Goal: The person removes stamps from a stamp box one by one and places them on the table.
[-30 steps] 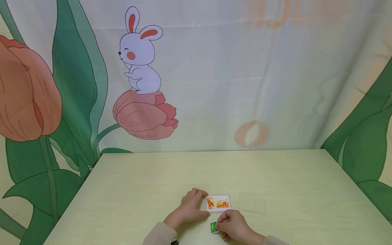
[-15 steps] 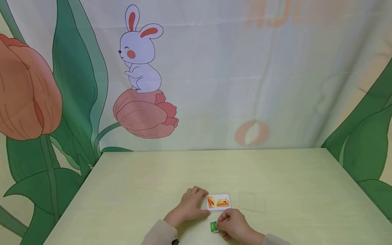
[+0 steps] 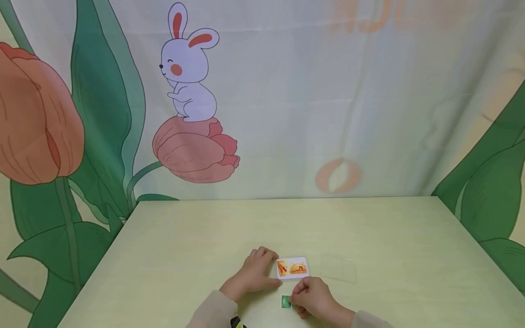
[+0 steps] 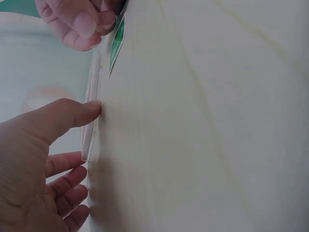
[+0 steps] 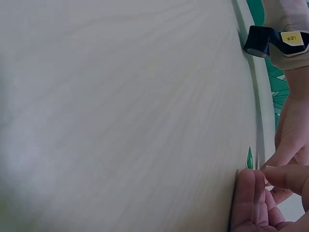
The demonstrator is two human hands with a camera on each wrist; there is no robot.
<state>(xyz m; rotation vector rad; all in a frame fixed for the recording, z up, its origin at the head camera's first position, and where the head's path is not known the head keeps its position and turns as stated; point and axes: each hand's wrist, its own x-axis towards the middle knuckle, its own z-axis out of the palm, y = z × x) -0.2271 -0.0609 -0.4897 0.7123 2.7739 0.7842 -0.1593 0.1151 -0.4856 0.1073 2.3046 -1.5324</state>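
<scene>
The sleeves (image 3: pixel 215 309) are beige, the yellow-labelled wrist strap (image 5: pixel 276 37) black.

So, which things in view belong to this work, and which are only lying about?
In the job:
small green card with white border, pinched by right hand
flat white rectangular piece with orange pictures, touched by left hand

Apparently just around:
clear rectangular plastic piece, untouched
rabbit-and-tulip cloth backdrop

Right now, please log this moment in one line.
left hand touches white rectangular orange-printed card; right hand pinches green rectangular card; clear rectangular plastic piece right of white card
</scene>
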